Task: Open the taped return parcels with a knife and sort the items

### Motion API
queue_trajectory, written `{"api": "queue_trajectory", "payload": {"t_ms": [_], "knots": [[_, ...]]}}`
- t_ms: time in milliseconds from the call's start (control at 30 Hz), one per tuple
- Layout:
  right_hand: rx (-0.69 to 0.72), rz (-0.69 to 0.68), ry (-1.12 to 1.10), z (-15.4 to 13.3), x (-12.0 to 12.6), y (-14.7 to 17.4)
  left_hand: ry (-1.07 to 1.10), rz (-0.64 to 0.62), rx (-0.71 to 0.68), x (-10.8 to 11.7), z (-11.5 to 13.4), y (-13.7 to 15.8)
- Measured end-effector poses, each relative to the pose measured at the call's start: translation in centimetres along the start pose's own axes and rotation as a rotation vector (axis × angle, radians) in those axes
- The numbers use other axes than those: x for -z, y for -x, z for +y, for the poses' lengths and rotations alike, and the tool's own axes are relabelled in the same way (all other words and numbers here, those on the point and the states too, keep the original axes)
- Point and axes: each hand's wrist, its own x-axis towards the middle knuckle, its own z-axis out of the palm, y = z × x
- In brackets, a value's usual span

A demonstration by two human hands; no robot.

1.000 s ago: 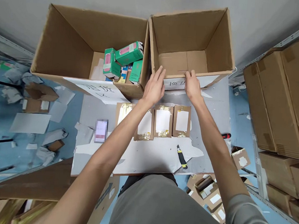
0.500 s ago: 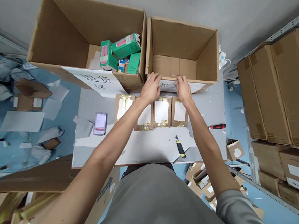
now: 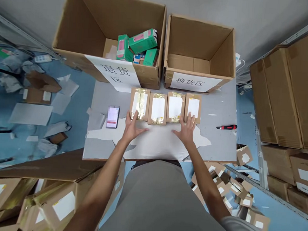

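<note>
Several small taped cardboard parcels with white labels lie side by side in a row on the table. My left hand [image 3: 132, 128] is open, with its fingertips at the near edge of the leftmost parcel [image 3: 141, 102]. Beside it in the row sits a second parcel [image 3: 158, 108]. My right hand [image 3: 186, 132] is also open, fingers spread. Its fingertips reach the near edges of the third parcel [image 3: 175, 105] and the rightmost parcel [image 3: 193, 106]. Neither hand grips anything.
Behind the row stand a large open carton [image 3: 94, 65] with green boxes [image 3: 143, 41] inside and a smaller open carton [image 3: 170, 72], both with paper signs. A phone [image 3: 112, 117] lies left, a red-black utility knife [image 3: 227, 127] right. Shelved cartons [image 3: 295, 86] stand at far right.
Both hands have left the front rim of the smaller carton and come down toward me to the parcels' near edges, fingers spreading. The yellow-black knife is no longer visible. The view has shifted.
</note>
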Motion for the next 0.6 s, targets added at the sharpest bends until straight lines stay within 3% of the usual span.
{"api": "queue_trajectory", "payload": {"t_ms": [133, 267, 433, 500, 600], "knots": [[-0.006, -0.011, -0.001, -2.1, -1.5, -1.4, 0.048, 0.126, -0.009, -1.8, 3.2, -0.6], [-0.070, 0.047, -0.017, -1.3, -1.3, -4.2, 0.160, 0.200, 0.016, -2.8, 6.5, -1.1], [-0.093, 0.058, -0.019, -1.0, -0.1, -5.4, 0.284, 0.228, -0.004, -3.0, 7.5, -1.9], [-0.044, 0.078, 0.003, -2.0, 0.3, -4.4, 0.194, 0.189, 0.038, -2.7, 6.9, -2.1], [0.209, 0.051, 0.030, -4.1, -0.1, -2.0, 0.040, 0.175, 0.129, -2.4, 5.8, -2.0]]}}
